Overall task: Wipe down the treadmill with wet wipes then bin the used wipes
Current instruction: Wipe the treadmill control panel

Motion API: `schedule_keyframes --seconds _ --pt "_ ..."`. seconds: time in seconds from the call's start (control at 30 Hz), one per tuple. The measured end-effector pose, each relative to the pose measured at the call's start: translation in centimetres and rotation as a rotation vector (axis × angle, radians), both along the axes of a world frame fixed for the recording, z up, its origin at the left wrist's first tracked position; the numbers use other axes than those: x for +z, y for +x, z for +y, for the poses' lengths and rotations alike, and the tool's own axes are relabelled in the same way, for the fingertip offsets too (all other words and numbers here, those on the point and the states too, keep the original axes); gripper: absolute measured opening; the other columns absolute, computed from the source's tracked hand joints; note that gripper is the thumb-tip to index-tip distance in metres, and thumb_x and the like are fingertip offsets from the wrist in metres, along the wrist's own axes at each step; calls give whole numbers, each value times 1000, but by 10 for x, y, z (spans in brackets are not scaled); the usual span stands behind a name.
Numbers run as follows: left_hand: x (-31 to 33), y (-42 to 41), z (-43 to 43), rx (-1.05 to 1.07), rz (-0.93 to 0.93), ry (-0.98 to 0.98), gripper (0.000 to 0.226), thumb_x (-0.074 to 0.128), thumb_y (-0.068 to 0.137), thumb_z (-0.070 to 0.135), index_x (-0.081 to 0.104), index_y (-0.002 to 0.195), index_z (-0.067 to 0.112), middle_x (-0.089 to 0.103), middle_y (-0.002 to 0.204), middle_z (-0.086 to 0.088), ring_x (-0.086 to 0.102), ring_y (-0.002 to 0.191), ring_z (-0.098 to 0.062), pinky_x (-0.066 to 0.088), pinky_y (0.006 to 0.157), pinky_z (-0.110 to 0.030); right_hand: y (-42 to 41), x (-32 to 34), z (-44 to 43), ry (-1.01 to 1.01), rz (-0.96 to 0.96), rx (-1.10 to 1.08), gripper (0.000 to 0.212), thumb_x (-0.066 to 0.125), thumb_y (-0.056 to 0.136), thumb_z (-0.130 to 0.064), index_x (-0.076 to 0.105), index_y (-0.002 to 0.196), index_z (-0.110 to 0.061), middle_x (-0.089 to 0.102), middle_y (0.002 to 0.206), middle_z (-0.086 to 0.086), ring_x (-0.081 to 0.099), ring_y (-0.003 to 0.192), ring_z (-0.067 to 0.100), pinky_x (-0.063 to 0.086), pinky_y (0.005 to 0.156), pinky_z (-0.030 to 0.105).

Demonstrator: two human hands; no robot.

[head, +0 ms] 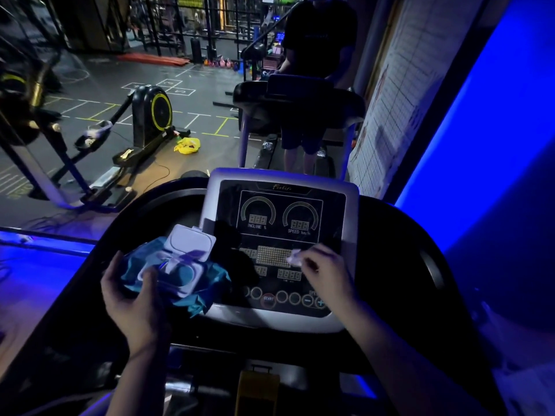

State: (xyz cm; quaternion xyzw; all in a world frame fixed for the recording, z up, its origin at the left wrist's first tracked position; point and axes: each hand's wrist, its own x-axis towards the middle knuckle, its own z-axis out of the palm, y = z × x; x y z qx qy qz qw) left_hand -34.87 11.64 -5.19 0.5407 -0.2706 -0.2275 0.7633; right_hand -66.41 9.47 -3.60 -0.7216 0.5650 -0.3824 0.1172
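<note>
"INCLINE %", "SPEED km/h" and "START" on the treadmill console (282, 235)

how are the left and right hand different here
The left hand grips the bulky blue wipes pack, lid flipped open; the right hand pinches one small pale wipe in its fingertips. The left hand is at the left edge of the treadmill console; the right hand is over its dot display in the middle. Both are bare and holding something.
</note>
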Motion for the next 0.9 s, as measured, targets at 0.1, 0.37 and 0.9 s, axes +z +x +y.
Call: schedule_keyframes --seconds 0.1,0.37,0.9 --pt "4 -4 3 10 -2 -14 53 69 94 8 59 144 23 62 138 5 60 123 -6 47 117 -42 -31 23 -8 -170 -111 -201 21 75 80 -3 77 93 -21 68 97 -12 68 87 0 53 78 15" --pt "6 -3 10 30 -4 -31 51 66 96 4 57 144 19 62 132 7 61 116 -2 48 111 -29 -1 -11 -7 -179 106 -76 27 73 78 9 75 92 -14 67 100 0 63 92 5 45 89 7" --pt "8 -14 72 129 72 17 51 69 98 7 55 147 12 62 124 16 63 111 -2 51 105 -37 -5 -25 1 -94 108 -19 25 74 79 4 76 95 -15 69 104 0 70 90 19 56 81 31"
